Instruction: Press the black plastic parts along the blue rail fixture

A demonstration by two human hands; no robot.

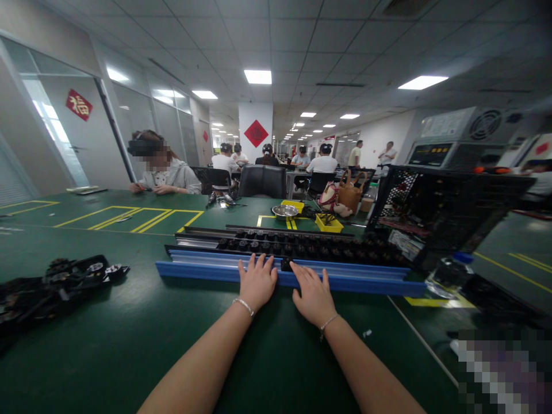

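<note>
A long blue channel rail (pixel 194 272) lies crosswise on the green table in front of me. My left hand (pixel 257 283) rests on its near edge, fingers spread and stretched over the channel. Just right of it, a small black part (pixel 286 264) sits in the rail. My right hand (pixel 314 294) also lies over the rail with fingers extended, its index fingertip at the black part. Whether that finger presses the part I cannot tell. Behind the blue rail run dark rails (pixel 254 234) filled with rows of small black parts.
Black parts (pixel 81 276) are heaped at the left. On the right stand an open computer case (pixel 444 213) and a clear bottle (pixel 448 276) with a blue cap. Farther back are a metal bowl (pixel 284 211) and a yellow bin (pixel 328 223). A co-worker (pixel 166 172) sits across the table.
</note>
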